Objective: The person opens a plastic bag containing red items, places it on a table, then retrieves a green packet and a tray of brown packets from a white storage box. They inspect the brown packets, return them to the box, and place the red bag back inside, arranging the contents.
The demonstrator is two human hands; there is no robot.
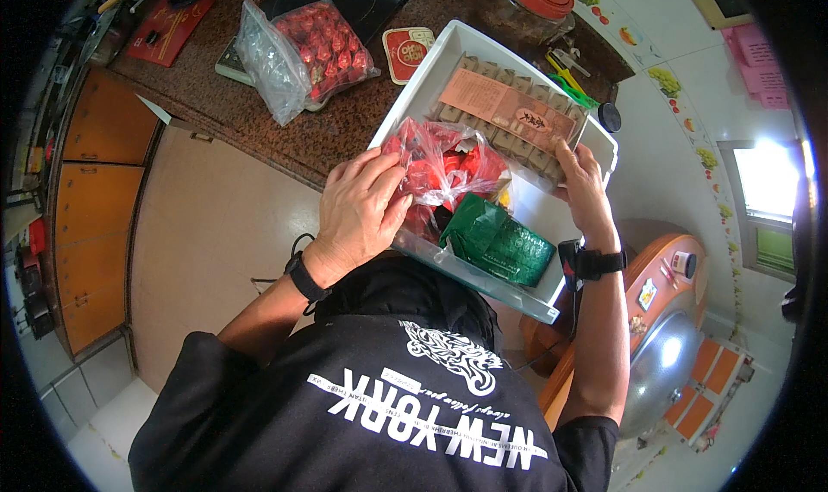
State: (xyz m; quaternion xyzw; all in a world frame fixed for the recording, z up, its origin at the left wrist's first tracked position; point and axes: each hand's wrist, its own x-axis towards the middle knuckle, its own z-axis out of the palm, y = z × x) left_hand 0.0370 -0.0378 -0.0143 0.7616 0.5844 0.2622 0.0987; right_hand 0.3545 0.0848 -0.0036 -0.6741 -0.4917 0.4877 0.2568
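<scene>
A white bin (412, 71) with a clear front panel sits at the counter's edge, close to my body. My right hand (584, 184) grips the near right corner of a clear-wrapped pack of small beige packets (511, 112) with an orange label, at the bin's far end. My left hand (360, 206) lies over the bin's left side, fingers stretched out and touching a knotted clear bag of red-wrapped pieces (444, 162). A crumpled green foil bag (498, 240) lies in front of that bag. The undersides of both hands' fingers are partly hidden.
On the brown speckled counter (216, 121) are a clear bag of red-wrapped pieces (323, 48) on a scale (233, 64), a red and cream coaster (407, 54) and a red-lidded jar (536, 0). To the right, a wooden table (660, 259) holds a large metal lid (657, 376).
</scene>
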